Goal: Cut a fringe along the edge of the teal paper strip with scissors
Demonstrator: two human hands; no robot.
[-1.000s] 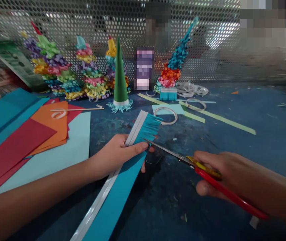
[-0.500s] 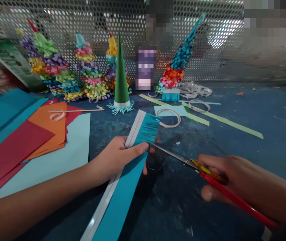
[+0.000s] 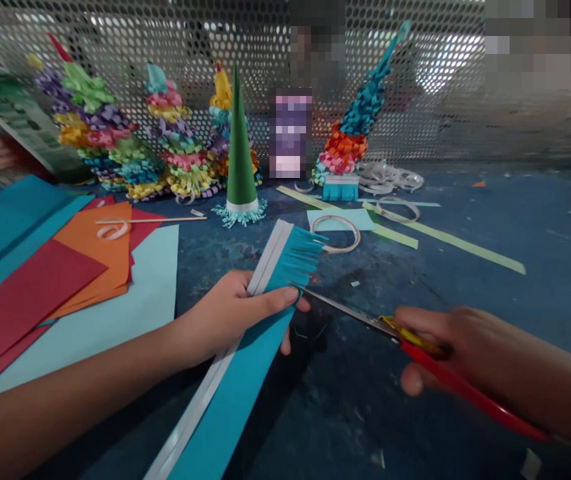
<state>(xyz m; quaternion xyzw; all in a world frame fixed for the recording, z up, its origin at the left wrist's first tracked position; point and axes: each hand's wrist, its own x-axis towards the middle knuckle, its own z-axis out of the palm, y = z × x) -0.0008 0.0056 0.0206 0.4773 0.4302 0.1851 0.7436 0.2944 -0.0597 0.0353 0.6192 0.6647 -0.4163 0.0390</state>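
A long blue paper strip point(image 3: 250, 383) slants across the middle, with white tape point(image 3: 198, 402) along its left edge. Narrow fringes point(image 3: 301, 252) are cut into the right side of its far end. My left hand point(image 3: 245, 310) grips the strip just below the fringes, thumb on top and fingers beneath. In my right hand point(image 3: 470, 353) is a pair of scissors point(image 3: 360, 316) with red and yellow handles. The blades point left, and their tips meet the strip's right edge beside my left thumb. How far the blades are apart is hard to make out.
Red point(image 3: 30, 287), orange point(image 3: 100, 253) and light blue paper point(image 3: 150, 300) overlap at the left. A green paper cone point(image 3: 242, 147) with fringed base stands beyond the strip. Behind it are colourful curled-paper cones point(image 3: 180, 147). Tape rings point(image 3: 336, 233) and pale green strips point(image 3: 465, 247) lie right.
The strip's near end has swung slightly left, while its fringes have shifted a little right. Both hands keep their holds, and the scissors have barely moved.
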